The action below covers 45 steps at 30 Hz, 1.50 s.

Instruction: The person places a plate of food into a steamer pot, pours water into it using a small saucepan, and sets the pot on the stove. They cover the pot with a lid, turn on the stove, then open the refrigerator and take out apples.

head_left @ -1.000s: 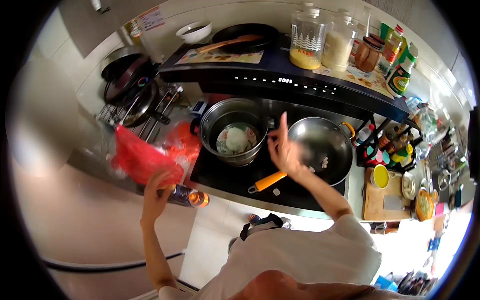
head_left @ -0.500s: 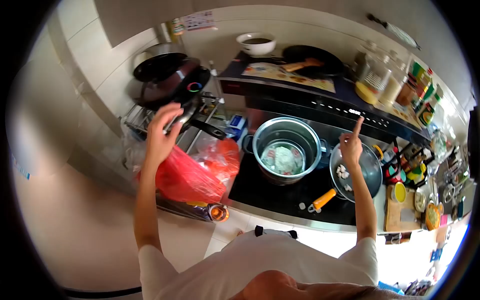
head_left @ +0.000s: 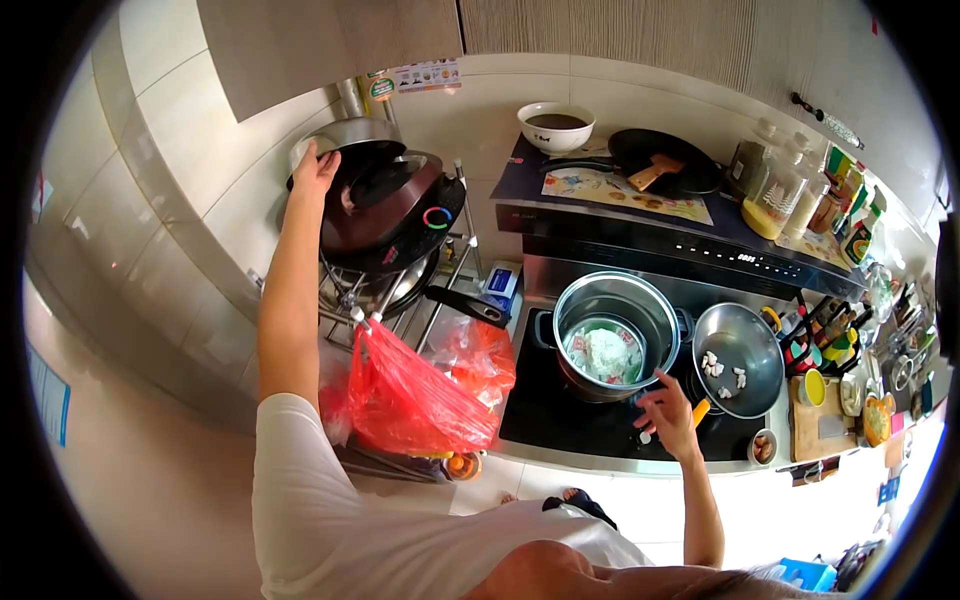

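Note:
My left hand is at the near-left rim of a silver metal pan with a dark inside, its fingers closed on the edge. That pan leans behind a dark brown electric griddle on a wire rack. My right hand is open, fingers spread, over the black cooktop between a deep steel pot and a frying pan. A whitish lump sits in the pot. Several white pieces lie in the frying pan, whose orange handle is partly hidden by my right hand.
Red plastic bags hang at the rack's front. A black pan handle juts out below the griddle. On the range hood stand a bowl of dark liquid, a black pan and glass jars. A cutting board lies at the right.
My left hand has moved up and left to the silver pan's rim. My right hand has dropped from pointing at the hood panel to over the cooktop. The view has turned left.

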Each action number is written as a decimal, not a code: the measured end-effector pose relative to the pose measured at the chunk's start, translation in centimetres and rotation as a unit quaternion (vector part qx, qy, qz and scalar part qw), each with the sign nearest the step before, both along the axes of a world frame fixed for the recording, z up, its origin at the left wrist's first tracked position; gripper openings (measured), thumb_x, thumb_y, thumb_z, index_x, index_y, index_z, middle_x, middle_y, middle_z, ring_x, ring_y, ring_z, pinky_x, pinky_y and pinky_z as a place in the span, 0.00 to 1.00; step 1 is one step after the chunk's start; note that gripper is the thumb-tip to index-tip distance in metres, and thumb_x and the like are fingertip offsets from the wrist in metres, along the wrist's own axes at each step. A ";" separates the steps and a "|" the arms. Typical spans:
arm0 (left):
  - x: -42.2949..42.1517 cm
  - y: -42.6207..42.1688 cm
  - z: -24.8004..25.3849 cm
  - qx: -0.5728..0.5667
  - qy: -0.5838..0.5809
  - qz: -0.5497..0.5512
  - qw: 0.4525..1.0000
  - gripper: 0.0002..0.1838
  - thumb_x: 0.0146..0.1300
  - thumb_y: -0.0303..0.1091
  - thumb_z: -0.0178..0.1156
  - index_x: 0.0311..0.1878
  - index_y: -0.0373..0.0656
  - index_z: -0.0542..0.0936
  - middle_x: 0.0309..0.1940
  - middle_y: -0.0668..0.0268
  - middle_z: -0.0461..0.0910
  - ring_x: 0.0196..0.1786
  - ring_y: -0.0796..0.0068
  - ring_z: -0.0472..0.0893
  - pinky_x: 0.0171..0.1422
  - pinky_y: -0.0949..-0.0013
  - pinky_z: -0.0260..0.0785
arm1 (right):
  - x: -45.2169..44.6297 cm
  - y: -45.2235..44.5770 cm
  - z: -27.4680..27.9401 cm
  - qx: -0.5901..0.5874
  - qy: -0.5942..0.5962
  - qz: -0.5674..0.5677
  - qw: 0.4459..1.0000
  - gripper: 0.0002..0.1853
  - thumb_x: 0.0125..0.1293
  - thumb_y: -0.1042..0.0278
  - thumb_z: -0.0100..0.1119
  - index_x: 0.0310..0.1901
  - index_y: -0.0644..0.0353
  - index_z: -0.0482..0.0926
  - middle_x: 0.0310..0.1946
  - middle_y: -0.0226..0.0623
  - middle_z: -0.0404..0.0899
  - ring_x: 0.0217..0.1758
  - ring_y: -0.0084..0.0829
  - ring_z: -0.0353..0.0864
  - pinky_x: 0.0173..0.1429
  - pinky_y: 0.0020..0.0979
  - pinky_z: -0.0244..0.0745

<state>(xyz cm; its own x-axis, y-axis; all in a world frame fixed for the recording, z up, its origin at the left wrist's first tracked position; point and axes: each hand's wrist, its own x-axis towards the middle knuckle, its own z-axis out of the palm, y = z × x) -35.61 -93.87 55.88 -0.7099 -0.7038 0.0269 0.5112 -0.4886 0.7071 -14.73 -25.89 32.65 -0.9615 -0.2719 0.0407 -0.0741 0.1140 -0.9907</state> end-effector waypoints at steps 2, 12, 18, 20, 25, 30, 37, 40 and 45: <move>-1.3 -0.6 -0.4 -0.013 0.036 -0.016 0.999 0.16 0.71 0.31 0.46 0.57 0.33 0.67 0.56 0.54 0.70 0.60 0.56 0.70 0.62 0.51 0.70 | 1.4 0.2 -1.1 0.019 -0.003 -0.019 1.000 0.25 0.65 0.77 0.53 0.63 0.64 0.62 0.35 0.39 0.80 0.28 0.26 0.83 0.26 0.20 0.77; 0.5 -0.7 -1.5 0.023 0.154 -0.025 0.988 0.11 0.70 0.26 0.46 0.53 0.34 0.71 0.49 0.55 0.75 0.56 0.59 0.74 0.67 0.51 0.65 | 3.0 -0.5 -2.3 0.123 0.008 0.053 0.991 0.21 0.64 0.78 0.53 0.60 0.63 0.66 0.34 0.37 0.81 0.31 0.24 0.83 0.31 0.22 0.77; 8.2 0.4 -3.3 -0.083 0.277 -0.216 0.933 0.07 0.71 0.26 0.45 0.43 0.30 0.68 0.45 0.51 0.72 0.54 0.61 0.71 0.72 0.56 0.60 | 1.3 -0.5 -1.7 0.104 0.092 0.133 0.981 0.24 0.58 0.84 0.51 0.58 0.66 0.66 0.31 0.38 0.80 0.31 0.25 0.81 0.35 0.23 0.75; 11.6 3.3 -4.0 -0.111 0.322 -0.232 0.911 0.09 0.71 0.27 0.46 0.44 0.29 0.69 0.48 0.50 0.71 0.58 0.60 0.69 0.75 0.57 0.54 | 0.8 -0.4 -1.3 0.114 0.113 0.159 0.974 0.25 0.58 0.85 0.51 0.59 0.66 0.66 0.32 0.39 0.79 0.32 0.27 0.82 0.37 0.24 0.75; 22.0 18.3 -7.8 -0.221 0.184 0.020 0.957 0.14 0.68 0.33 0.54 0.48 0.30 0.71 0.51 0.53 0.74 0.58 0.63 0.71 0.67 0.58 0.62 | 0.0 -0.1 0.3 0.085 0.153 0.176 0.969 0.23 0.61 0.84 0.50 0.59 0.66 0.66 0.34 0.40 0.80 0.32 0.29 0.82 0.38 0.26 0.77; 32.0 27.1 -15.0 -0.284 0.215 -0.073 0.932 0.17 0.69 0.29 0.50 0.59 0.38 0.67 0.58 0.56 0.70 0.60 0.58 0.69 0.67 0.54 0.61 | 1.3 2.0 4.7 0.024 0.198 0.119 0.973 0.22 0.64 0.82 0.51 0.60 0.65 0.66 0.37 0.41 0.79 0.34 0.30 0.82 0.39 0.27 0.76; 41.1 39.3 -22.0 -0.220 -0.031 -0.123 0.967 0.24 0.58 0.19 0.57 0.60 0.34 0.68 0.58 0.55 0.71 0.58 0.65 0.71 0.60 0.64 0.66 | 5.2 6.6 7.0 -0.036 0.282 0.095 0.954 0.29 0.59 0.83 0.57 0.63 0.67 0.61 0.54 0.50 0.69 0.41 0.33 0.80 0.43 0.29 0.76; 39.9 45.9 -21.1 -0.511 -0.069 -0.288 0.807 0.20 0.59 0.26 0.61 0.55 0.42 0.73 0.52 0.60 0.76 0.51 0.63 0.77 0.58 0.60 0.68 | 5.0 8.3 6.0 -0.027 0.304 0.080 0.949 0.36 0.65 0.61 0.56 0.69 0.62 0.50 0.62 0.57 0.57 0.53 0.38 0.74 0.45 0.31 0.78; 34.4 54.4 -20.2 -0.636 0.008 -0.429 0.642 0.17 0.53 0.17 0.57 0.48 0.41 0.77 0.46 0.60 0.78 0.48 0.60 0.79 0.49 0.66 0.70 | 5.5 13.1 -0.4 0.139 0.281 -0.078 0.946 0.41 0.61 0.48 0.58 0.66 0.69 0.56 0.63 0.54 0.56 0.62 0.46 0.63 0.65 0.42 0.59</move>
<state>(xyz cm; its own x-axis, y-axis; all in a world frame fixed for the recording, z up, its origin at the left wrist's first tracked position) -1.22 -39.50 35.68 -0.8136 0.5442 0.2046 0.4522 0.3711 0.8110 -9.20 -12.77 32.30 -0.8389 -0.2046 0.5043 -0.5408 0.4178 -0.7300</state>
